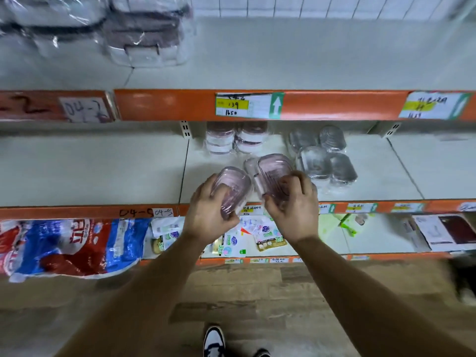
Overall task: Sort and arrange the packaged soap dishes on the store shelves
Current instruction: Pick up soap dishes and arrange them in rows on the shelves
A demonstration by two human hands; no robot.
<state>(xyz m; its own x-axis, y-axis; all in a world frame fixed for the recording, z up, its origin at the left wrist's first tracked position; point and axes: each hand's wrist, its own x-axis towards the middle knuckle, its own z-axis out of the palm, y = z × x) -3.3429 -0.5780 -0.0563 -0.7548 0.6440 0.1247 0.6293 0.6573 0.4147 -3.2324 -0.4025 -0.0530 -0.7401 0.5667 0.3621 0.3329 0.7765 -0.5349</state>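
Store shelving with orange front rails fills the view, above a wood-patterned floor [231,292] where one dark-and-white shoe [213,341] shows at the bottom edge. Both hands reach over the front of the middle shelf [103,171], set a little apart, each clamped on its own wrapped dish. The left hand [211,215] curls its fingers round the near end of the left pink soap dish [233,191]. The right hand [293,210] grips the right pink soap dish [274,176], which is tilted up toward the camera, its ribbed inside showing. The two dishes lie side by side with a narrow gap between them; whether either touches the shelf cannot be told. Behind them, at the back of the same shelf, stand two stacks of pink-and-white dishes [234,137], and to their right lies a loose cluster of grey dishes [324,161] in clear wrap. On the rail above hangs a yellow-and-white price label [244,105] with a green arrow. Blurred wrapped packs [144,34] sit at the left of the top shelf [283,52]. On the shelf below lie blue-and-red bags [64,248] at the left and small printed packets [265,235] under the hands.
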